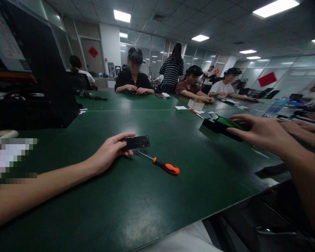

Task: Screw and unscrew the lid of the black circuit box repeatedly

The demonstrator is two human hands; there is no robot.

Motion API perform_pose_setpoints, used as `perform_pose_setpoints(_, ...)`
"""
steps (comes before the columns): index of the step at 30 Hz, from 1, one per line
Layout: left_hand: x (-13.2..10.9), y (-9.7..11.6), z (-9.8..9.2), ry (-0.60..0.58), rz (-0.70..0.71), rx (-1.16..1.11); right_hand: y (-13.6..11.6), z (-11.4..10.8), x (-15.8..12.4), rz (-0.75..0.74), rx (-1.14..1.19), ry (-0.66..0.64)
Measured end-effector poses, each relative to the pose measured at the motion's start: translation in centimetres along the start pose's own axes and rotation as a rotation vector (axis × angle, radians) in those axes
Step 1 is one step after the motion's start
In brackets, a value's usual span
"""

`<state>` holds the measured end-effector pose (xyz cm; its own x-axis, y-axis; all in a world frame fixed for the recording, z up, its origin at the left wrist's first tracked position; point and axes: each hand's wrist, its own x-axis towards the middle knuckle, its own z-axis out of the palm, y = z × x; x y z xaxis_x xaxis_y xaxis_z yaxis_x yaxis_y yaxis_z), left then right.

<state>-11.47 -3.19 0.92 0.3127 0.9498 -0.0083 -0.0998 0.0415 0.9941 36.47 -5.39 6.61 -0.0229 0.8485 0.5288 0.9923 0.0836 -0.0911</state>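
Note:
My left hand (115, 148) grips a small flat black rectangular piece (139, 142) at its left end, fingers and thumb on either side, just above the table. Close below lies a screwdriver (166, 166) with an orange and black handle, its metal shaft pointing toward my left fingers. At the right, my right hand (262, 131) is closed around a black open housing with a green circuit board inside (232, 122). It is held tilted above the tabletop, and my palm covers its right end.
The green table (107, 210) has its near edge below me. A black computer case (49, 70) stands at the left. A small cardboard box (196, 104) and papers lie further back. Another person's arm (304, 133) rests close by at the right, and several people sit across the table.

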Motion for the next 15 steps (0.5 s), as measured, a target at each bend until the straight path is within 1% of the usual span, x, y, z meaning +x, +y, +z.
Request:
perform_pose_setpoints(2,0.0,0.1,0.1,-0.002,-0.008,0.014,4.1,0.9,-0.4,0.236,-0.155,-0.104)
perform_pose_setpoints(3,0.0,0.1,0.1,0.001,-0.010,0.019,5.7,1.3,-0.6,0.317,-0.205,-0.156)
perform_pose_setpoints(5,0.0,0.1,0.1,0.014,-0.007,0.024,7.9,1.9,-1.0,0.415,-0.230,-0.236)
perform_pose_setpoints(7,0.0,0.2,0.2,0.026,0.000,0.027,9.3,2.5,-1.1,0.452,-0.200,-0.278)
perform_pose_setpoints(9,-0.1,0.2,0.3,0.021,0.005,0.028,10.3,3.0,-1.1,0.453,-0.177,-0.276)
perform_pose_setpoints(12,-0.1,0.3,0.3,0.002,0.002,0.026,11.1,4.0,-0.7,0.408,-0.171,-0.260)
perform_pose_setpoints(15,-0.1,0.3,0.4,-0.002,-0.006,0.015,11.4,4.9,-0.2,0.363,-0.191,-0.261)
